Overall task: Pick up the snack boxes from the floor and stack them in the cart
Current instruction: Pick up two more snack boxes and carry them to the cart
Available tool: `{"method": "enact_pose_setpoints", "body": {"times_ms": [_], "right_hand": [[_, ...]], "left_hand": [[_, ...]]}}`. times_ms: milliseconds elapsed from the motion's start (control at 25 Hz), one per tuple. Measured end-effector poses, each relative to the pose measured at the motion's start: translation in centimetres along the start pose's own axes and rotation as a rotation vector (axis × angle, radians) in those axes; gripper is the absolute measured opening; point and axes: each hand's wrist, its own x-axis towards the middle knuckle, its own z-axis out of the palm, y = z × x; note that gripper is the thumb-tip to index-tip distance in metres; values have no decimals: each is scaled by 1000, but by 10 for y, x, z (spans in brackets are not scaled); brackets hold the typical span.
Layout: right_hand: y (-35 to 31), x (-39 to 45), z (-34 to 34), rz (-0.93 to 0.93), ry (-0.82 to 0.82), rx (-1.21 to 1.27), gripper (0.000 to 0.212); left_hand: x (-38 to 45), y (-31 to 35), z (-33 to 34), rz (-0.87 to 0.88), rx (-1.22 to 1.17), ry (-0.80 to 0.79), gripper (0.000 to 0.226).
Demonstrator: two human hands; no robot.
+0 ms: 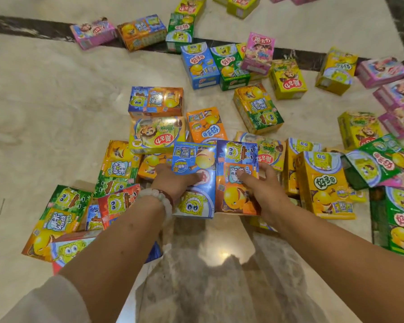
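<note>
Below, on a glossy marble floor (56, 94), dozens of cartoon-printed snack boxes lie scattered, and a person's two bare hands hold a pair of them side by side at centre frame. No cart or other container shows in the head view; every box sits loose on the floor or piled on its neighbours.

The left hand (173, 180) grips the blue box (196, 178) from its left edge, thumb laid across the printed top face and the other fingers hidden beneath, narrowly curled. Pale and dark bead bracelets (160, 198) circle that wrist. The right hand (264, 185) grips the orange-and-blue box (237, 180) from its right edge, thumb pressed on the top face, fingers spread loosely down the side and partly out of sight.

Both boxes show their broad faces upward, long axes running near to far, long edges touching. They sit above a heap of orange, green and red boxes at near left.

To the right stands a yellow box (324, 185), with a green box (378, 162) tilted against the pile beyond it. Farther off lie a blue box beside a green one, yellow boxes (288, 79), and pink boxes (383, 71) along the far right edge. A dark stone band (33, 29) crosses the floor at the far side.
</note>
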Motion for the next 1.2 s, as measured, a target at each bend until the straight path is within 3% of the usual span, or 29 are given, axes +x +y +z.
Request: {"method": "enact_pose_setpoints", "body": {"times_ms": [80, 200, 280, 360, 440, 520, 720, 960, 1200], "right_hand": [[-19, 1, 4, -26, -32, -36, 50], [-70, -4, 13, -87, -130, -38, 18], [-112, -15, 21, -143, -157, -40, 12], [-161, -37, 27, -201, -191, -17, 21], [-223, -71, 32, -234, -240, 0, 46], [-293, -118, 32, -279, -235, -19, 57], [-462, -248, 27, -395, -275, 19, 64], [-664, -449, 10, -551, -314, 78, 35], [-811, -615, -7, -832, -267, 22, 33]], "left_hand": [[-2, 20, -9, 57, -5, -27, 55], [-14, 72, -23, 149, -30, -125, 32], [-27, 113, -36, 192, -113, -166, 31], [-53, 164, -53, 247, -152, -154, 29], [-91, 225, -76, 316, -187, -122, 20], [-141, 296, -96, 388, -213, -94, 19], [-286, 470, -132, 479, -288, -61, 22], [-486, 652, -149, 645, -293, -187, 28], [-645, 772, -152, 872, -226, -232, 28]]}}
